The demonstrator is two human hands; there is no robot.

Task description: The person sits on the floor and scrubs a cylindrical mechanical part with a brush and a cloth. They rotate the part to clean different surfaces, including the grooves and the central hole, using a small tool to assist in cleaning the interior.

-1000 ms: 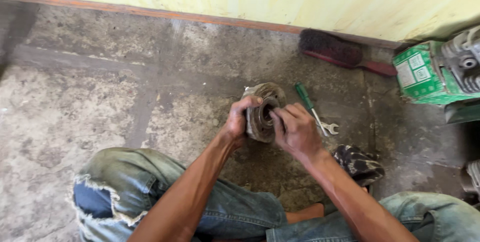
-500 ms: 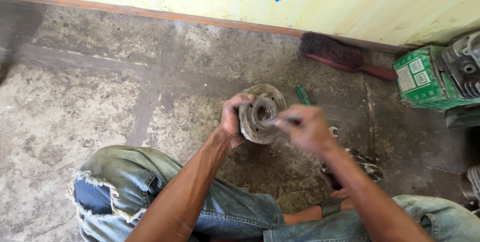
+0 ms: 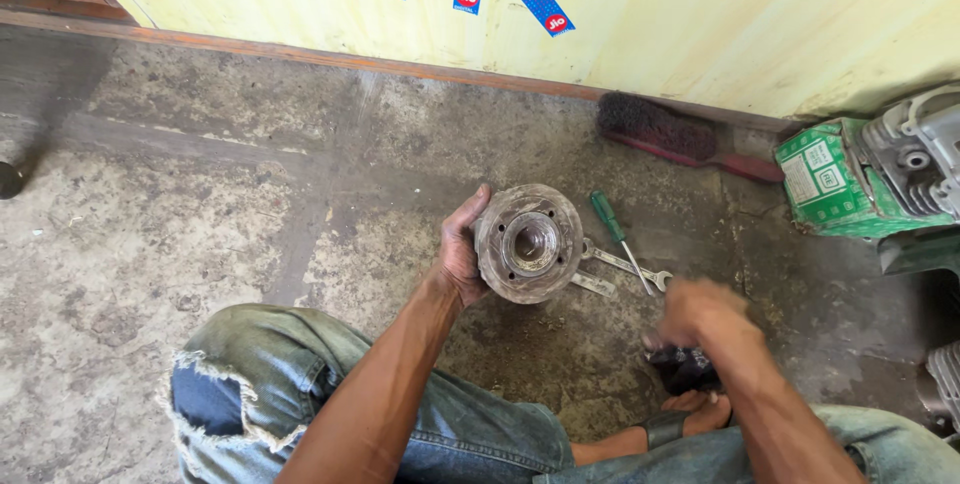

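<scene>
My left hand (image 3: 459,254) grips a round, rusty metal hub (image 3: 529,243) by its left rim and holds it above the concrete floor, its open bore facing up. My right hand (image 3: 703,312) is low at the right, blurred, over a dark patterned cloth (image 3: 683,369) beside my sandalled foot; whether its fingers hold the cloth is unclear. A green-handled screwdriver (image 3: 610,219) and two flat spanners (image 3: 625,266) lie on the floor just right of the hub.
A dark bristle brush with a red handle (image 3: 682,136) lies along the yellow wall. A green carton (image 3: 833,182) and a finned grey engine part (image 3: 920,159) stand at the right edge. My knees in torn jeans (image 3: 255,384) fill the bottom.
My right hand left the hub's bore and dropped down right to the dark cloth. The left hand turned the hub face up. The view shifted slightly.
</scene>
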